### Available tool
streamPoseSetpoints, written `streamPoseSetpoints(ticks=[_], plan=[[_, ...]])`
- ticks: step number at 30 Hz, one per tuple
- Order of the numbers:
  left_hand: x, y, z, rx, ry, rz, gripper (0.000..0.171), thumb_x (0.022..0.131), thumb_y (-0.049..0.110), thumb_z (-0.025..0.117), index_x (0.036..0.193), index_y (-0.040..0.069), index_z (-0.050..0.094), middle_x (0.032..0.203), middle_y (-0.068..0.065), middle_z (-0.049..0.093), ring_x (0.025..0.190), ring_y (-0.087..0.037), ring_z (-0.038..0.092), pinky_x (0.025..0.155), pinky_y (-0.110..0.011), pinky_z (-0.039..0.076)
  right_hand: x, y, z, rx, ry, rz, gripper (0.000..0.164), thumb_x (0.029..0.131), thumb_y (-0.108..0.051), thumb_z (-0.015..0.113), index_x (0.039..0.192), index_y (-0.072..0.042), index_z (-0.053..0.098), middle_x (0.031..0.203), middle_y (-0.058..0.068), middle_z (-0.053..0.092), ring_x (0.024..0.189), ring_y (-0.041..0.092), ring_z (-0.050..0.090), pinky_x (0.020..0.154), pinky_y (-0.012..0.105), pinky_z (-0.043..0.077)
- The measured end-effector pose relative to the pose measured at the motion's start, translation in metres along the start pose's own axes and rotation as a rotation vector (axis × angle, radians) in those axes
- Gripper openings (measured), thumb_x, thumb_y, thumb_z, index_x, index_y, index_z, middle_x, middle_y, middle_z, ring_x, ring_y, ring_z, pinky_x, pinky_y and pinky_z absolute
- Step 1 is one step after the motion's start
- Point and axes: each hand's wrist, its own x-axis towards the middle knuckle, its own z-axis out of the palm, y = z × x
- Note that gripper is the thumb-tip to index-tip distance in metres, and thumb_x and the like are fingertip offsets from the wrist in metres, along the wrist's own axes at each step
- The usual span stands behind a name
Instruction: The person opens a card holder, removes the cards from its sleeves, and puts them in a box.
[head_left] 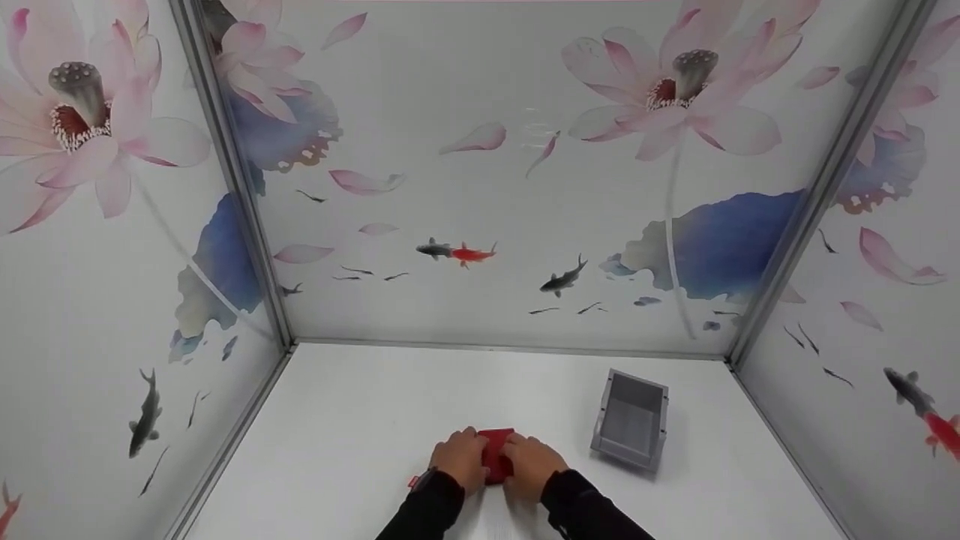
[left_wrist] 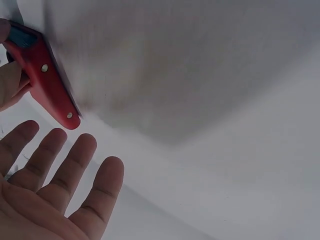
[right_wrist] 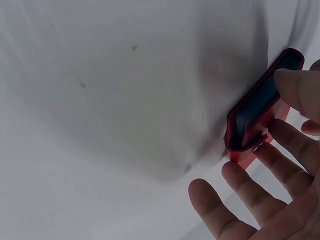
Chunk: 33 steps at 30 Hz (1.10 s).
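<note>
A small red pouch with metal snaps and a dark inside is between my two hands, low over the white table. My right hand holds it at the right side; in the right wrist view the thumb presses on the pouch by its dark opening, with fingers behind. From the left comes my left hand. In the left wrist view its fingers are straight and spread just below the rounded end of the pouch.
A grey plastic bin stands on the white table to the right of my hands. Printed panels with flowers and fish enclose the back and both sides, joined by metal posts. A small red piece shows beside the left wrist.
</note>
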Motion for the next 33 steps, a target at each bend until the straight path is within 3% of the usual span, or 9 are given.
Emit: streamPoseSetpoints(ticks=[7, 13, 19, 24, 30, 33], plan=[[-0.003, -0.001, 0.004, 0.015, -0.019, 0.011, 0.021, 0.096, 0.028, 0.091, 0.104, 0.010, 0.084, 0.113, -0.006, 0.075, 0.108, -0.028, 0.072, 0.098, -0.058, 0.064, -0.008, -0.005, 0.000, -0.007, -0.016, -0.029, 0.036, 0.092, -0.020, 0.093, 0.123, -0.008, 0.079, 0.133, 0.009, 0.075, 0.108, 0.032, 0.073, 0.104, 0.045, 0.065], [-0.003, -0.001, 0.007, 0.017, -0.012, 0.017, 0.021, 0.094, 0.028, 0.093, 0.104, 0.012, 0.084, 0.114, -0.005, 0.076, 0.106, -0.025, 0.072, 0.096, -0.057, 0.064, -0.014, -0.008, 0.001, -0.009, 0.005, -0.071, 0.034, 0.089, -0.021, 0.094, 0.116, -0.008, 0.079, 0.128, 0.009, 0.074, 0.105, 0.031, 0.074, 0.101, 0.046, 0.066], [-0.005, 0.002, 0.008, 0.037, -0.011, 0.030, 0.014, 0.095, 0.025, 0.091, 0.102, 0.014, 0.086, 0.111, -0.004, 0.075, 0.100, -0.025, 0.073, 0.093, -0.055, 0.065, -0.012, -0.003, 0.006, -0.010, 0.027, -0.095, 0.016, 0.098, -0.018, 0.084, 0.111, -0.009, 0.081, 0.122, 0.009, 0.076, 0.103, 0.029, 0.076, 0.099, 0.046, 0.066], [-0.002, 0.004, 0.014, 0.070, 0.032, 0.049, 0.013, 0.091, 0.018, 0.091, 0.100, 0.010, 0.086, 0.106, -0.006, 0.074, 0.093, -0.027, 0.075, 0.087, -0.052, 0.067, -0.007, -0.001, 0.006, 0.029, 0.068, -0.054, 0.010, 0.100, -0.007, 0.076, 0.102, -0.011, 0.085, 0.121, 0.008, 0.080, 0.101, 0.029, 0.079, 0.094, 0.044, 0.068], [0.003, 0.007, 0.020, 0.087, 0.077, 0.062, 0.014, 0.088, 0.017, 0.093, 0.097, 0.010, 0.084, 0.103, -0.006, 0.073, 0.089, -0.027, 0.075, 0.080, -0.051, 0.067, 0.003, 0.008, 0.012, 0.009, 0.147, 0.007, 0.010, 0.096, -0.006, 0.078, 0.091, -0.011, 0.085, 0.093, 0.004, 0.071, 0.075, 0.022, 0.068, 0.074, 0.039, 0.063], [0.005, 0.007, 0.020, 0.103, 0.086, 0.063, 0.018, 0.084, 0.018, 0.096, 0.096, 0.010, 0.083, 0.099, -0.005, 0.073, 0.086, -0.028, 0.076, 0.077, -0.050, 0.068, 0.008, 0.012, 0.015, 0.024, 0.159, 0.040, 0.007, 0.094, -0.006, 0.077, 0.090, -0.009, 0.082, 0.092, 0.005, 0.070, 0.071, 0.020, 0.065, 0.071, 0.039, 0.062]])
